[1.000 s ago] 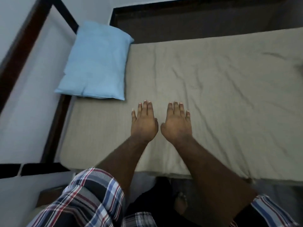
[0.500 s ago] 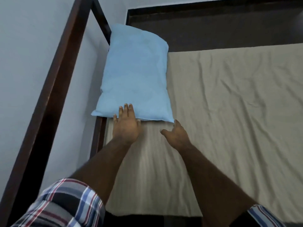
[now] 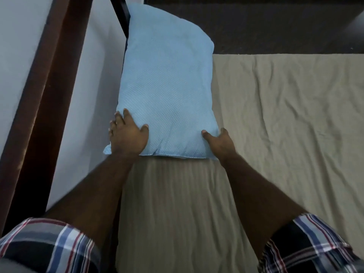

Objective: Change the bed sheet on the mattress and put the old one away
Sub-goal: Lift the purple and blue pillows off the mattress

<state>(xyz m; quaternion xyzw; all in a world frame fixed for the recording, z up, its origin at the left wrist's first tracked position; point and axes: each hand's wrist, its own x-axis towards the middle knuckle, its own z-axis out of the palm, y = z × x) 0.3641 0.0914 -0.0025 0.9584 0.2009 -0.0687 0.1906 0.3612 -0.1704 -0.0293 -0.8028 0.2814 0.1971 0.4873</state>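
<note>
A beige, wrinkled bed sheet (image 3: pixel 285 134) covers the mattress. At the head end lies a light blue pillow (image 3: pixel 167 81) with small white dots, lengthwise against the frame. My left hand (image 3: pixel 127 134) grips its near left corner, fingers curled over the edge and thumb on top. My right hand (image 3: pixel 219 142) grips the near right corner, with the thumb on top and the fingers at the pillow's side. The pillow's near edge still rests on the sheet.
A dark wooden bed frame (image 3: pixel 39 95) runs along the left, with a pale wall (image 3: pixel 17 36) behind it. Beyond the mattress's far edge is a dark floor (image 3: pixel 275 26). My plaid sleeves (image 3: pixel 49 247) fill the bottom corners.
My hands left the flat sheet, moved left and forward to the pillow, and now hold its two near corners. The view has swung toward the head of the bed.
</note>
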